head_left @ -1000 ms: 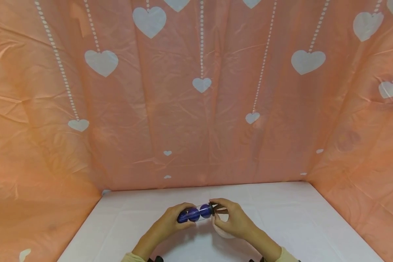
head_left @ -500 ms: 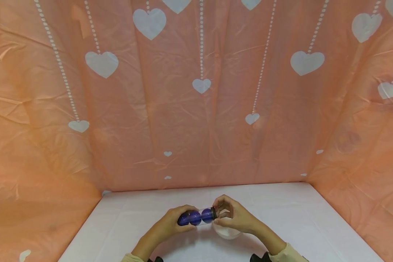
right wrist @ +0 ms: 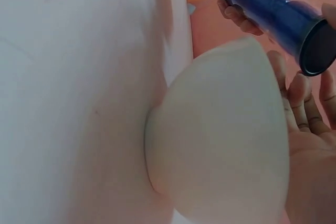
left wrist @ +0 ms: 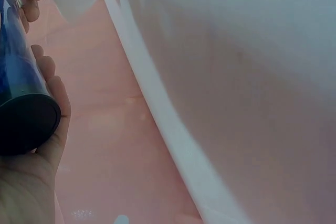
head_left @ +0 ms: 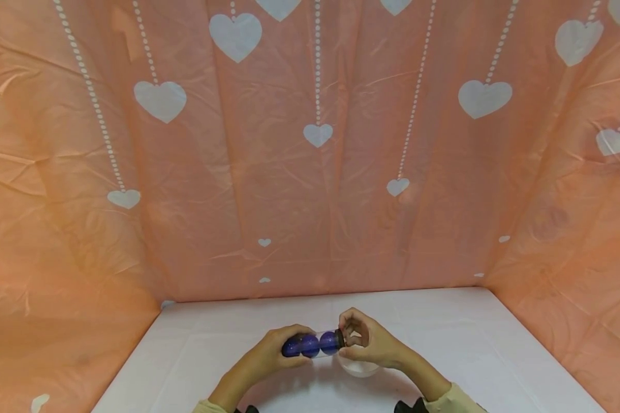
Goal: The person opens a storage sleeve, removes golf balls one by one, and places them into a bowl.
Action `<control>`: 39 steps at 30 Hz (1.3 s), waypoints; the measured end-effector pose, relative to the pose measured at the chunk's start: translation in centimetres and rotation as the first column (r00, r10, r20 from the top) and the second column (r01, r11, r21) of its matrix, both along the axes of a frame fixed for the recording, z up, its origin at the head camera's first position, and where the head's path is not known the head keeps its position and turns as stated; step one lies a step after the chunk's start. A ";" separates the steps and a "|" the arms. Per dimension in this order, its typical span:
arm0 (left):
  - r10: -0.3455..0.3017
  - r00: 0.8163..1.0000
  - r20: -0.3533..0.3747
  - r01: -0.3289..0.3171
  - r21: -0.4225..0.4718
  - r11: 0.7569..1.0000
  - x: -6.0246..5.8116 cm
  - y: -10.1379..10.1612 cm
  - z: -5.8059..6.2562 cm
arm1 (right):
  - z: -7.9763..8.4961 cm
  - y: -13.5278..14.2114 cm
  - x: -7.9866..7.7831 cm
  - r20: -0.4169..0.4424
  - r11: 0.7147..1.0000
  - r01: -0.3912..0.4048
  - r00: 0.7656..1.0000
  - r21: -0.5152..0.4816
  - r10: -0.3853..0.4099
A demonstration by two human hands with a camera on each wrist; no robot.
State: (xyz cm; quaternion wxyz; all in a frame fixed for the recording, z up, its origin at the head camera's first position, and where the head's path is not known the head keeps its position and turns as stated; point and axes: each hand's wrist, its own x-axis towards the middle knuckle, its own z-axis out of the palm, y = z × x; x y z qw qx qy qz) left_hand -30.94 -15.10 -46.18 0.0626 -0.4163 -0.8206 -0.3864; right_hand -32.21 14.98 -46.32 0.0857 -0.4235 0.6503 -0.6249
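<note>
Tube (head_left: pixel 314 345): your left hand (head_left: pixel 276 346) grips it, apparently for steadiness; your right hand (head_left: pixel 370 344) pinches its right-end cap (head_left: pixel 340 338). Bowl (head_left: pixel 359 367): below.

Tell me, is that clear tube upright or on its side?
On its side: in the head view, the tube runs nearly level between the left hand and right hand, its purple-blue balls in a row.

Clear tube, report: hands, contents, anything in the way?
Left hand grips tube; right hand pinches its dark cap. Blue-purple balls inside, cap on. White bowl close under right hand, seemingly not blocking.
</note>
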 end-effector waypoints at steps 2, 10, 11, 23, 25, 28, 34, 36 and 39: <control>-0.008 1.000 -0.004 0.008 0.007 1.000 0.1 0.1 0.0 | 0.0 0.0 0.0 -0.006 1.000 0.000 1.000 0.004 0.000; -0.040 0.999 -0.014 0.040 0.023 0.999 0.3 0.3 0.0 | 0.0 0.0 0.2 -0.071 0.999 0.033 0.997 0.008 -0.032; -0.044 0.999 -0.021 0.044 0.023 0.999 0.3 0.3 0.0 | 0.0 0.0 0.2 -0.075 0.999 0.035 0.997 0.010 -0.034; -0.044 0.996 -0.072 0.044 0.008 0.999 0.2 0.5 -0.4 | 0.2 -0.1 0.3 -0.162 0.999 0.043 0.986 0.015 -0.040; -0.046 0.996 -0.080 0.047 0.004 0.999 0.2 0.5 -0.5 | 0.1 -0.1 0.3 -0.154 0.998 0.051 0.987 0.022 -0.047; -0.041 0.996 -0.073 0.042 0.001 0.999 0.2 0.5 -0.6 | 0.0 -0.1 0.3 -0.153 0.996 0.074 0.986 0.040 -0.067; 0.006 0.997 -0.072 -0.006 0.002 1.000 0.1 0.3 -0.4 | 0.1 0.2 0.1 -0.163 0.991 0.121 0.980 0.056 -0.110; 0.028 0.995 -0.092 -0.028 0.006 1.000 0.1 0.2 -0.3 | 0.2 0.4 0.1 -0.171 0.985 0.156 0.975 0.073 -0.142; 0.049 0.992 -0.117 -0.048 0.008 0.999 0.1 0.1 -0.3 | 0.5 0.4 0.2 -0.187 0.972 0.212 0.964 0.101 -0.190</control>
